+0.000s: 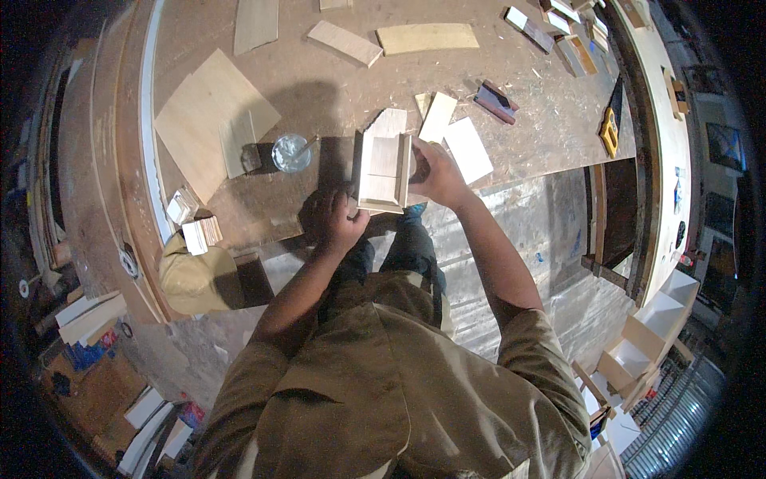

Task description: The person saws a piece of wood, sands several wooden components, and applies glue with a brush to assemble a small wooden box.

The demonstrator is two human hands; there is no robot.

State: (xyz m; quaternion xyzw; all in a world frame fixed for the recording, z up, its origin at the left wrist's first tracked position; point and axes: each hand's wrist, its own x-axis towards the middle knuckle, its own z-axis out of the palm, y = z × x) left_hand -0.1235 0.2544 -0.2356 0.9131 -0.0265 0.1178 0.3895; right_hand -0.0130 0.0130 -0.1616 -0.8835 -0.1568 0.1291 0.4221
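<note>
A small pale wooden box [381,169], open on top, is held at the front edge of the bench. My right hand [432,172] is closed on its right side, thumb and fingers at the wall. My left hand [347,219] is curled at its lower left corner, fingertips partly hidden. Left of the box stands a clear glass [290,153] with a stick in it. Right of it lie a narrow pale strip [438,114] and a white panel [471,152].
The wooden bench [319,104] holds plywood sheets [195,120], loose boards [427,38], a dark block [496,102], a yellow-handled saw [610,132], stacked offcuts [199,233] and small wooden pieces [576,52]. A khaki cap [195,275] sits at front left. White-lined boxes [638,343] stand at lower right.
</note>
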